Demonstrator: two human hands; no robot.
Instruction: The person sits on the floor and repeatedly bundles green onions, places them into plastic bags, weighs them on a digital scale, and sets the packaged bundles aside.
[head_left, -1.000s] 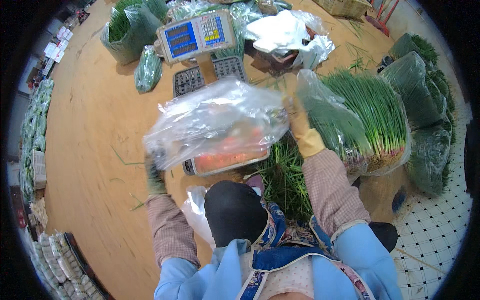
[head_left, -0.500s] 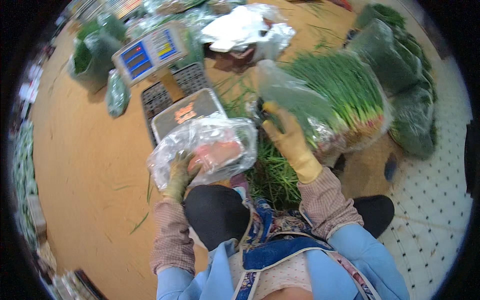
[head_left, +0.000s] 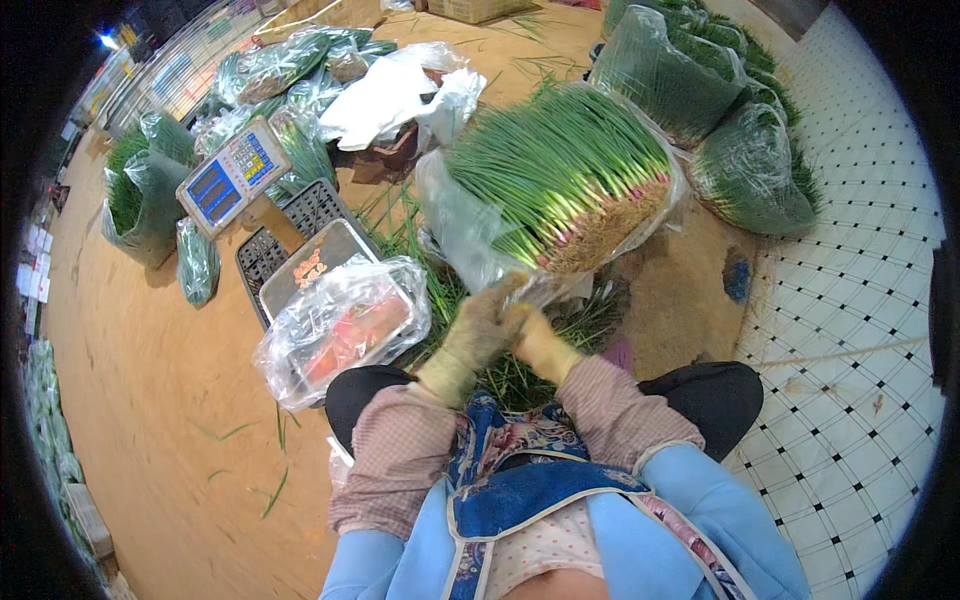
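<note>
A big bundle of spring onions (head_left: 570,165), green tops away from me and reddish-white root ends nearer, lies in a clear plastic bag (head_left: 452,215). Just below the bag's near edge, my two gloved hands meet. The fingers of my left hand (head_left: 474,328) are closed against the edge of the bag plastic. My right hand (head_left: 542,343) is curled beside it, fingertips close to the left hand; what it grips, if anything, is hidden and slightly blurred. Loose green trimmings (head_left: 515,380) lie beneath both hands.
To the left stands a digital scale (head_left: 232,178) whose pan carries clear plastic bags (head_left: 345,325) with a pinkish-red print. White plastic bags (head_left: 385,100) are heaped behind it. More bagged spring onions (head_left: 665,75) stand at the far right, beside white dotted tile flooring (head_left: 830,330).
My left hand has left the plastic bags on the scale and come right to the spring onion bag. My right hand has drawn back toward me, next to it. The view has shifted right.
</note>
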